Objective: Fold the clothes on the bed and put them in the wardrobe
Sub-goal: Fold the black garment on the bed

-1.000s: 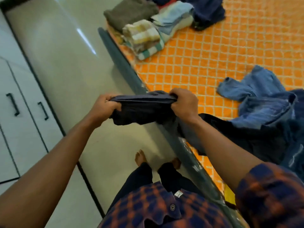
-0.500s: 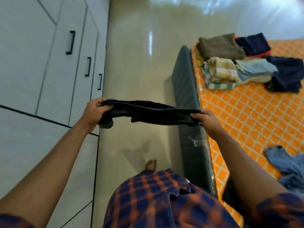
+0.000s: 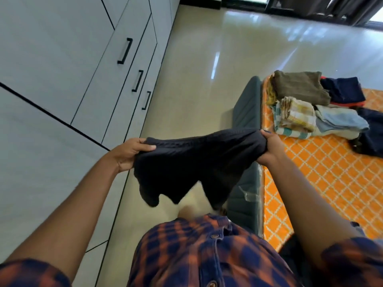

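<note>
Shorts [image 3: 196,162], dark and ribbed, are hanging in the air between the person's two hands, stretched by the top edge, with two legs dangling toward the floor [image 3: 207,79]. The left hand [image 3: 129,152] is gripping one end, fingers curled round the cloth; the right hand [image 3: 269,148] is bunching the other end in its fist. Just beyond the right hand, folded clothes [image 3: 300,112] are lying on the orange bed [image 3: 331,172]. Past the left hand, the white wardrobe [image 3: 62,59] is standing with doors closed.
</note>
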